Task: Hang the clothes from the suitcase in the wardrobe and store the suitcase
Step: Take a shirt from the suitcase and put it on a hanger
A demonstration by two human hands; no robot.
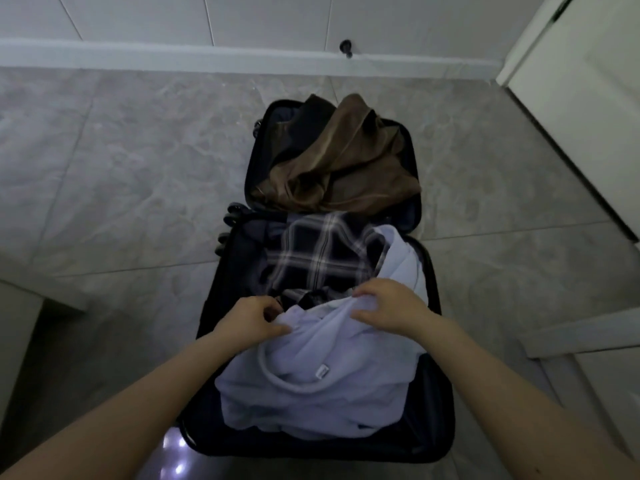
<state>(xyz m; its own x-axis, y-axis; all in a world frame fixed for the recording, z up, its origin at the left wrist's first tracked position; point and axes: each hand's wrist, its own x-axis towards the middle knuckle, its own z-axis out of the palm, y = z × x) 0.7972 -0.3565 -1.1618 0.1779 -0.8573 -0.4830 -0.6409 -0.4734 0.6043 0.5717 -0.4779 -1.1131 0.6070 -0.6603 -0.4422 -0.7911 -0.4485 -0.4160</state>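
glossy marbled floor tiles (138,161), soft (cotton-like) white shirt (311,386)

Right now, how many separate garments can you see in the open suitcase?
3: brown garment in far half; plaid shirt and white garment in near half. More may lie beneath.

Open dark suitcase (433,441) — white shirt (311,386) bunched inside

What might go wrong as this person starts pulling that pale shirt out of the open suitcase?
1. The left hand and right hand pinch the pale shirt near one edge, so it may come up bunched and crease.
2. The checked shirt lies partly under it and could be dragged out onto the floor.
3. The brown garment already spills over the suitcase rim and might slip off.
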